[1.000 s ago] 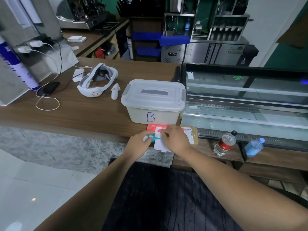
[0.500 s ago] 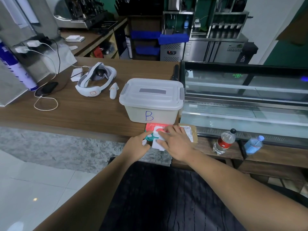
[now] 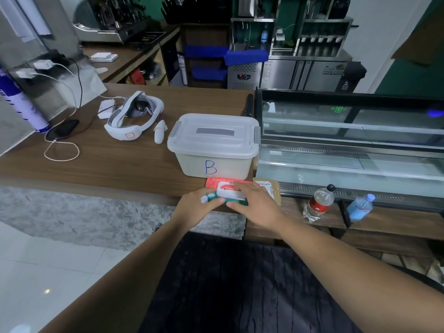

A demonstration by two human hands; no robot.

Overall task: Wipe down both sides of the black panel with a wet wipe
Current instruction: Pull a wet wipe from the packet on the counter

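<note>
**Both hands on the wipe pack at the counter's near edge**

Head view: the wipe pack (image 3: 227, 191), red and green with a white flap lid, lies at the near edge of the counter (image 3: 120, 164), just in front of a lidded box (image 3: 213, 150) marked "B". The left hand (image 3: 197, 210) grips the pack's left end, fingers curled round it. The right hand (image 3: 254, 203) lies over the lid with fingers nearly straight, thumb at the pack's near side, and hides most of its right half. A cardboard parcel (image 3: 274, 188) sits just right of the pack, partly under that hand. The black panel (image 3: 240, 284) lies below the counter edge, between the two forearms, which cross its sides.

Farther left on the counter are a white headset (image 3: 134, 116), a controller (image 3: 159, 132) beside it, and a phone (image 3: 63, 128) with a looped cable (image 3: 61, 152) near the left edge. A glass display case (image 3: 348, 140) stands touching the box's right side. Two bottles (image 3: 318, 203) stand on a lower ledge in front of the case.
</note>
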